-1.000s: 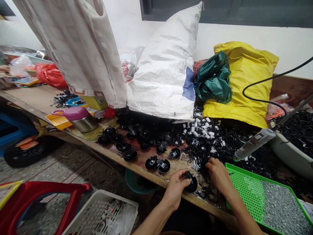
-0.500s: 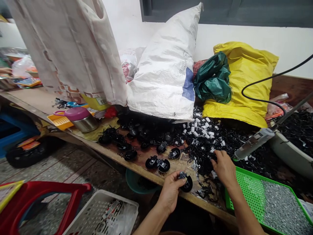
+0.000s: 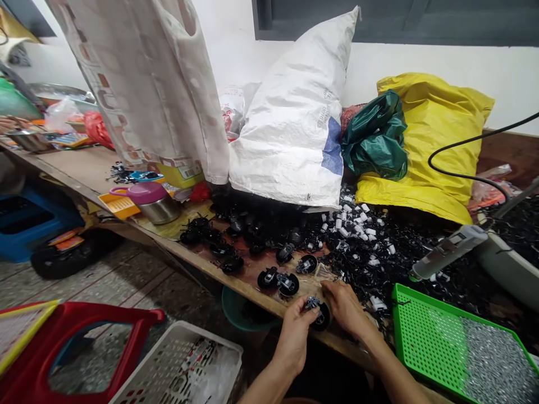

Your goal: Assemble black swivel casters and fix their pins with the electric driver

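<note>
The part, a black disc with a grey fitting on it, is in the left hand, pinched between thumb and fingers over the front edge of the bench. The right hand is just beside it, fingers bent toward the part; whether they pinch anything cannot be told. Left of the part, two similar discs lie close together on the bench, with another just behind them and more dark pieces farther left. Behind the right hand spreads a heap of small black pieces, with white pieces scattered over it. To the right are a clear tool, tilted, and a green tray with small metal bits in its right part. A white sack, a dark green bag and a yellow sack stand at the back. A steel cup with a purple lid is near the left front edge. Below the bench are a white basket and a red stool.
</note>
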{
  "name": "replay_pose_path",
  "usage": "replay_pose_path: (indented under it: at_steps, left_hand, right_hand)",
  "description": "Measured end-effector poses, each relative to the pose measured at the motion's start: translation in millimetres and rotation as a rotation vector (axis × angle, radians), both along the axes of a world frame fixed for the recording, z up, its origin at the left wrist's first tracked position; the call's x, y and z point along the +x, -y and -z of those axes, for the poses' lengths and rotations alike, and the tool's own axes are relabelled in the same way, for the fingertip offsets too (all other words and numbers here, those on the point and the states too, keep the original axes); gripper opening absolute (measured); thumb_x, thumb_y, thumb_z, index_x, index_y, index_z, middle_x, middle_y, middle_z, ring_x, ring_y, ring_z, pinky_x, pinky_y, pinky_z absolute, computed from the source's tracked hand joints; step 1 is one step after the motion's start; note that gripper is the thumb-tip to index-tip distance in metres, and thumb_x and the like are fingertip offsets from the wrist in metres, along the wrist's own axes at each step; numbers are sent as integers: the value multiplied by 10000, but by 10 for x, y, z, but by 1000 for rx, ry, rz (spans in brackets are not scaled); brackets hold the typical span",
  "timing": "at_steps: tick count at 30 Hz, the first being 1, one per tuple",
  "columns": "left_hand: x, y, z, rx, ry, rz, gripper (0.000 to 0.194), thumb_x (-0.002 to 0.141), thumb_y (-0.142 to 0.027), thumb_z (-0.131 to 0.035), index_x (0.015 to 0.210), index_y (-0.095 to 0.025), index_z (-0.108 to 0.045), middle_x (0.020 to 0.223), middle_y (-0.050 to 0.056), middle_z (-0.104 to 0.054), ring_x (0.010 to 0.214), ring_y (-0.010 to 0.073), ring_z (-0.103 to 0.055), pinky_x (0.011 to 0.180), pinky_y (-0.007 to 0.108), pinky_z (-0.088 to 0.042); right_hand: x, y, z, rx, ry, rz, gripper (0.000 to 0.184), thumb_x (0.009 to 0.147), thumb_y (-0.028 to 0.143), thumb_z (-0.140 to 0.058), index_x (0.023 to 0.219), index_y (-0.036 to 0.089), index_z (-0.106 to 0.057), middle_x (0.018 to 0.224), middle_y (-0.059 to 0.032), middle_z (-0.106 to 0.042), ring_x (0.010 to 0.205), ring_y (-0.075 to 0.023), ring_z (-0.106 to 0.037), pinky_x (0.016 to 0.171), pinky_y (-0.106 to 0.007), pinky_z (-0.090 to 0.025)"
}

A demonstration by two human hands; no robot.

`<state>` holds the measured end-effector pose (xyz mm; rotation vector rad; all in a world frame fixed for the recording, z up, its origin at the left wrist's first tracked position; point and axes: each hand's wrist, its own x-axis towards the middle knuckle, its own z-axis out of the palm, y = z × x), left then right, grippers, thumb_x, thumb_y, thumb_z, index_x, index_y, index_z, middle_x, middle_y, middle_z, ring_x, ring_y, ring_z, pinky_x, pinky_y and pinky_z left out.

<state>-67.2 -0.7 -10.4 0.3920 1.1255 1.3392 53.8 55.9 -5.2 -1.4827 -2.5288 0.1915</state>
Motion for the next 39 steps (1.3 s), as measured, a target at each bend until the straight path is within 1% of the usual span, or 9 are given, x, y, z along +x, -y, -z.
replay_pose_path:
  at_steps: [3,8,12,18,20,24,26,35,39]
  left_hand:
    - [-12,20,1,-13,18,2,225,548,-138,-638,769,-158,-670,758,18,-636,719,144,-536,700,236,-373]
    - [-28,23,12,-40,38,-9,248,532,-101,-639,774,-146,-671,741,19,-629,697,132,-531,679,229,-377]
    - [-24,-8,42,-21,47,-33,273,516,-77,-660,778,-154,-661,733,12,-623,683,119,-527,664,224,-382]
    - [5,-70,48,29,56,8,240,514,-105,-690,751,-138,-671,710,24,-633,653,120,-531,669,235,-393]
    - [19,-81,22,53,64,28,243,526,-101,-684,766,-135,-674,732,33,-644,678,129,-536,680,238,-393]
    - [63,-83,-29,96,92,70,244,544,-76,-660,780,-138,-670,783,41,-661,740,147,-550,721,246,-390]
    - [93,-74,-41,117,98,93,231,547,-61,-646,763,-141,-665,772,31,-662,747,145,-551,732,244,-387]
    - [108,1,-143,112,49,286,245,553,-9,-570,752,-135,-634,724,16,-650,704,130,-542,673,231,-386]
    - [91,0,-163,95,55,342,242,539,-10,-592,748,-127,-623,698,16,-642,673,123,-537,639,222,-379]
  right_hand:
    - [102,-21,-11,-12,-37,18,320,808,88,-345,1030,189,-554,912,-33,-634,817,-140,-547,673,-230,-363]
    - [87,-65,41,9,-8,-7,207,781,95,-436,807,211,-605,843,-29,-618,809,-173,-505,693,-273,-333]
    - [17,-69,135,58,-4,20,177,777,81,-427,727,165,-575,803,-85,-587,799,-212,-460,680,-323,-301]
    - [148,-50,115,84,-142,98,208,831,156,-358,719,161,-533,752,-71,-563,769,-189,-458,677,-308,-327]
    - [210,14,66,37,-258,117,220,845,204,-343,722,161,-520,701,-43,-549,701,-158,-476,629,-267,-360]
    - [237,229,-9,-299,-811,140,198,785,322,-475,865,157,-549,676,-3,-538,603,-121,-489,535,-215,-388]
    - [212,329,-19,-389,-953,194,281,754,333,-520,967,154,-564,686,-5,-546,596,-123,-490,536,-222,-395]
    - [302,446,-50,-403,-695,8,248,745,268,-552,973,184,-602,638,-2,-588,567,-127,-520,546,-231,-405]
    - [329,492,-34,-238,-590,-30,215,739,277,-574,922,169,-602,633,-7,-600,555,-128,-533,537,-233,-391]
